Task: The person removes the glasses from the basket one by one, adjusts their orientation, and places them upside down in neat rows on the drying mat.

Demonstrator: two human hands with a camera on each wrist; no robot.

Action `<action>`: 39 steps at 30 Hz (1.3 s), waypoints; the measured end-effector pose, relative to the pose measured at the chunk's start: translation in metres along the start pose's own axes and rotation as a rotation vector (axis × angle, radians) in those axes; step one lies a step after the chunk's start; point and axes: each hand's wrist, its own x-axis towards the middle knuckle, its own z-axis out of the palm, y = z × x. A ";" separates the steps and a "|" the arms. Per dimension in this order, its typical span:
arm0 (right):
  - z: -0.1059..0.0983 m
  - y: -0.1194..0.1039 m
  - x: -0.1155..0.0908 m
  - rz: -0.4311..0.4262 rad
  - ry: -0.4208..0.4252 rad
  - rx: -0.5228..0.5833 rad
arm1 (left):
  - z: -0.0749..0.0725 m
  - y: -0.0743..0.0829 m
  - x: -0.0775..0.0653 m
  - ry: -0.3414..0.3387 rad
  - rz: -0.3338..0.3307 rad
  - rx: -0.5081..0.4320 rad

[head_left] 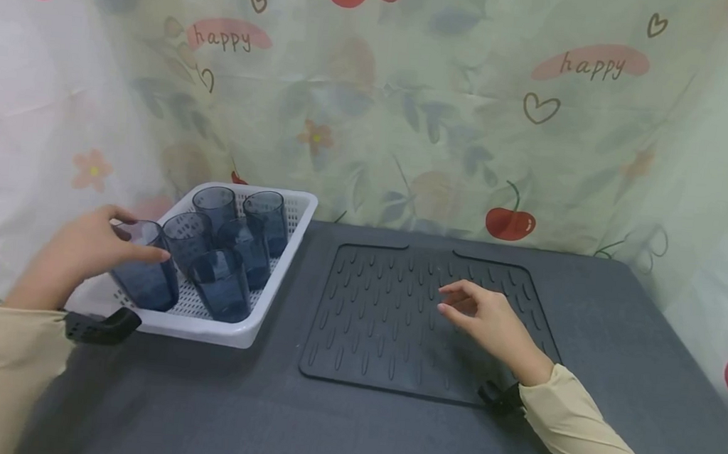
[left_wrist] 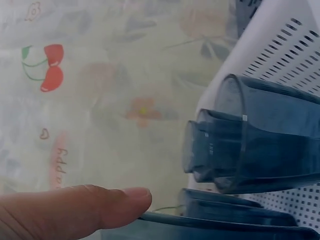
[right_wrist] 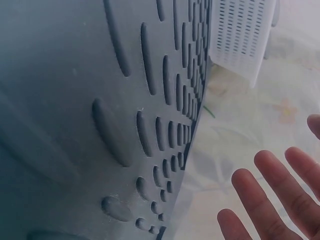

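In the head view my left hand (head_left: 79, 254) holds a blue drinking glass (head_left: 157, 288) near its rim, thumb on the near side and fingers round the far side. The glass leans in the left front corner of a white plastic basket (head_left: 202, 328). In the left wrist view the thumb (left_wrist: 115, 207) lies against the rim of that glass (left_wrist: 215, 231). Several more blue glasses (head_left: 220, 290) stand beside it in the basket. My right hand (head_left: 491, 326) hovers over a black ridged drying mat (head_left: 369, 327), fingers loosely bent and holding nothing.
The mat lies on a dark grey table (head_left: 208, 407), to the right of the basket. Behind the table hangs a pale patterned curtain (head_left: 383, 143) with cherries and flowers. It also runs along both sides.
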 end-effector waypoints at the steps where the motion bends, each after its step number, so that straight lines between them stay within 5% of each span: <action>1: 0.000 0.000 0.000 0.002 0.000 -0.002 | -0.003 0.001 -0.001 0.001 -0.002 0.001; 10: -0.001 -0.002 0.000 -0.001 -0.006 0.001 | -0.023 0.024 -0.016 0.044 0.005 -0.013; 21: -0.001 -0.002 0.000 -0.002 0.006 -0.006 | -0.028 0.051 -0.031 0.135 0.022 -0.131; 31: -0.001 -0.002 0.000 -0.008 0.017 -0.007 | -0.021 0.075 -0.045 0.218 0.046 -0.347; 39: -0.002 -0.005 0.000 -0.019 0.019 -0.002 | 0.000 0.092 -0.047 0.297 0.088 -0.528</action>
